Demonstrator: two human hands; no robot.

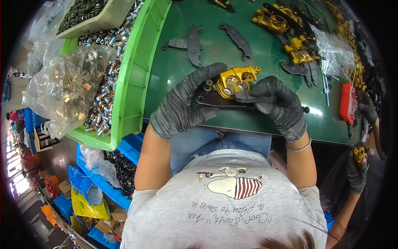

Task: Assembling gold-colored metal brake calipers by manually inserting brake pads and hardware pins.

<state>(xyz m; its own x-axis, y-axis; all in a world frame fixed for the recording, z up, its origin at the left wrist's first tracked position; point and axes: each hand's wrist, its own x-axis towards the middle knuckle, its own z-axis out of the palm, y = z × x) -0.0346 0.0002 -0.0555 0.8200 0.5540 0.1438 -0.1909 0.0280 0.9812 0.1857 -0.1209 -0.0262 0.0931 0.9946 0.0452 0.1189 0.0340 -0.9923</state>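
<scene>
Caliper (233, 76), one, sits in left hand (180, 103); right hand (282, 104) holds one pad (248, 98).

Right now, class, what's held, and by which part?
Left hand: gold caliper and bracket, by the left end. Right hand: dark pad, by its right end.

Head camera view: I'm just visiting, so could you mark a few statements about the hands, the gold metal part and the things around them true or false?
1. The left hand wears a dark grey glove. True.
2. The gold metal part lies untouched on the green table. False: the left hand holds it.
3. The right hand grips a dark flat piece. True.
4. The green bin stands right of both hands. False: it stands to their left.
5. A red container is right of the right hand. True.
</scene>
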